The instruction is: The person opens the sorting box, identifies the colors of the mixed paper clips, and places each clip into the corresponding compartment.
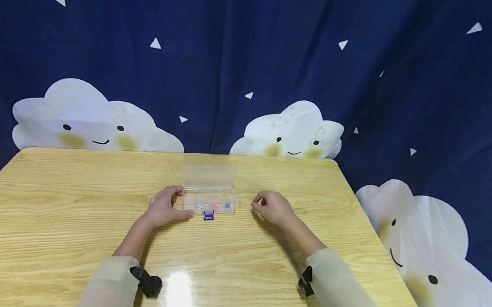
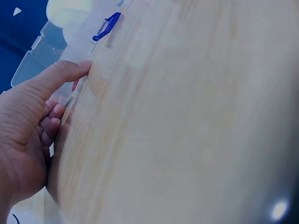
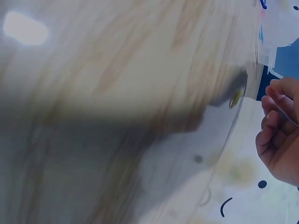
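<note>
A clear plastic compartment box (image 1: 192, 199) lies on the table, its transparent lid (image 1: 208, 175) raised at the back. Small red (image 1: 214, 205), blue (image 1: 227, 205) and yellow pieces (image 1: 225, 195) lie inside, too small to identify in the head view. My left hand (image 1: 165, 208) grips the box's left end, thumb along the front. A blue tab (image 2: 107, 26) sticks out at the front edge. To the right of the box, my right hand (image 1: 273, 207) has curled fingers, thumb and index close together; whether they pinch anything is hidden. Near it lies a yellow paper clip (image 3: 235, 99).
The light wood table (image 1: 226, 265) ends against a dark blue curtain (image 1: 219, 62) with white clouds and triangles. More of the curtain hangs beyond the table's right edge. A black wrist camera (image 1: 150, 285) sits at my left sleeve, another (image 1: 306, 281) at the right.
</note>
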`<state>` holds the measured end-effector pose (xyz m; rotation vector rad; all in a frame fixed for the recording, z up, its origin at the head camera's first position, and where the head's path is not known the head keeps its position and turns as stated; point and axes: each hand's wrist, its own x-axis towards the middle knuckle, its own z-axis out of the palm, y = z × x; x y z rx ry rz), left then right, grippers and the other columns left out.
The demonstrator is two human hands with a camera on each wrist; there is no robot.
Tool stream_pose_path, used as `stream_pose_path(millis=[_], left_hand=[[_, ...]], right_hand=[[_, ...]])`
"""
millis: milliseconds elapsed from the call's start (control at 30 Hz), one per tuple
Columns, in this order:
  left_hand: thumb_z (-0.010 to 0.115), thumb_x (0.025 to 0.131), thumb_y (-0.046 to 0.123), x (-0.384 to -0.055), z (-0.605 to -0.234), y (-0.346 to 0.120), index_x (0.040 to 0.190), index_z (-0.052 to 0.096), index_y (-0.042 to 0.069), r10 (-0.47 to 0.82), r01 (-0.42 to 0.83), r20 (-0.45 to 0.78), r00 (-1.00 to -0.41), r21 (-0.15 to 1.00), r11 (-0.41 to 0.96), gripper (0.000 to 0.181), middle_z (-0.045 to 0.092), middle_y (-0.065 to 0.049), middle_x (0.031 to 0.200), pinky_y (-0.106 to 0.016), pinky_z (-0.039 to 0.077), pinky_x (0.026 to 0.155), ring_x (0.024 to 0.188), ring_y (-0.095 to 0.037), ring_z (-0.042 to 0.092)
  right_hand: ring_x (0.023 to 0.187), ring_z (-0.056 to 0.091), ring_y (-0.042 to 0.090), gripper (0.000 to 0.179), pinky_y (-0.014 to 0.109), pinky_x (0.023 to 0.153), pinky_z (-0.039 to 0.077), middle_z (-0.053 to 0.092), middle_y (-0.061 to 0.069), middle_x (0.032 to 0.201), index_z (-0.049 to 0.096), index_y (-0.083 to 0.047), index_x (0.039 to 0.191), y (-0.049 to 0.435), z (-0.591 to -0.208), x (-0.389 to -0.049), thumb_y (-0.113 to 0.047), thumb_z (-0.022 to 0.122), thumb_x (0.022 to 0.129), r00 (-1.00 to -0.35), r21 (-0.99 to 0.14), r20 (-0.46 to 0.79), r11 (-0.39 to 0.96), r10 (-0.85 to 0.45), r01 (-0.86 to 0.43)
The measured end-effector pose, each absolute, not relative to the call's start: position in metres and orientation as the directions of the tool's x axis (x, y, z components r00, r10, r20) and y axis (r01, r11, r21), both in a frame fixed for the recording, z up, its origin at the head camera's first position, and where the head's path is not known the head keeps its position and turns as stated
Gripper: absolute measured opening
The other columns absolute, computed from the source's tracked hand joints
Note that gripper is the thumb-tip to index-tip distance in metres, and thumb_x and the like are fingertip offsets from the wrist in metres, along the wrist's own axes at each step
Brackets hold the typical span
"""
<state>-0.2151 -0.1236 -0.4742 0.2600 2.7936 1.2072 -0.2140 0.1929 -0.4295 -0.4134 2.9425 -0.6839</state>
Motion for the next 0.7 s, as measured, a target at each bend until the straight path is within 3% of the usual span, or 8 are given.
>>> stream_pose_path(millis=[367,700], left_hand=[[0.081,0.069,0.038,-0.215,-0.475,-0.122,0.132,0.045,0.003,0.195,0.123,-0.013,-0.981,0.733,0.669,0.081,0.052,-0.010,0.107,-0.038,0.023,0.080,0.097,-0.025,0.044],[0.081,0.068,0.039,-0.215,-0.474,-0.123,0.133,0.044,0.003,0.193,0.120,-0.016,-0.981,0.735,0.668,0.083,0.052,-0.011,0.110,-0.039,0.023,0.081,0.098,-0.025,0.045]], right_hand=[[0.049,0.048,0.008,0.010,0.028,0.060,0.042,0.057,-0.006,0.061,0.067,-0.015,0.087,0.219,-0.428,-0.199,-0.024,0.063,0.089,-0.939,-0.419,-0.066,0.863,-0.337,-0.281],[0.051,0.045,0.006,0.009,0.024,0.055,0.037,0.056,-0.007,0.062,0.066,-0.016,0.082,0.233,-0.436,-0.189,-0.025,0.067,0.086,-0.923,-0.422,-0.076,0.851,-0.378,-0.314]])
